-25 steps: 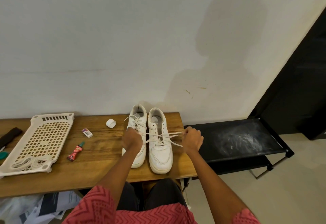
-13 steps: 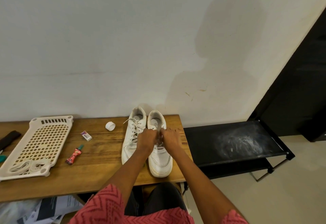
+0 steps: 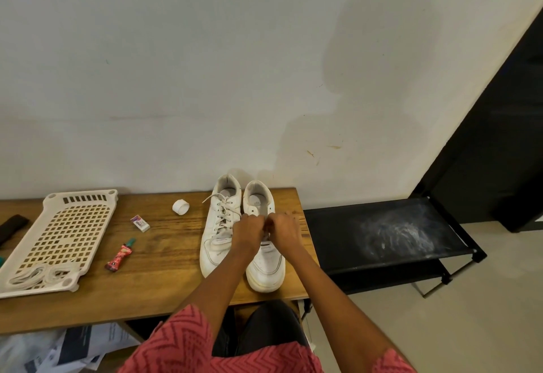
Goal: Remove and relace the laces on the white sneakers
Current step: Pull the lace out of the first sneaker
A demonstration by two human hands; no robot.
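1. I see the wooden table (image 3: 164, 278) carrying both white sneakers (image 3: 266, 267) at its right edge.
2. My left hand (image 3: 248, 231) and right hand (image 3: 283, 228) meet over the right sneaker's lace (image 3: 266, 237), fingers curled, pinching it.

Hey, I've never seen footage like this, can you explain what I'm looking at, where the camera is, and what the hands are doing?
There is no machine here: the camera sits on a person's head and looks down at their own two bare hands. On the wooden table stand two white sneakers side by side. The left hand and right hand meet over the right sneaker, fingers curled at its laces; their grip hides exactly what they pinch. The left sneaker is laced. Further left lie a white tape roll, a small eraser, a red tube and a perforated white plastic tray with a bundle of spare laces on it. A black rack stands to the right.
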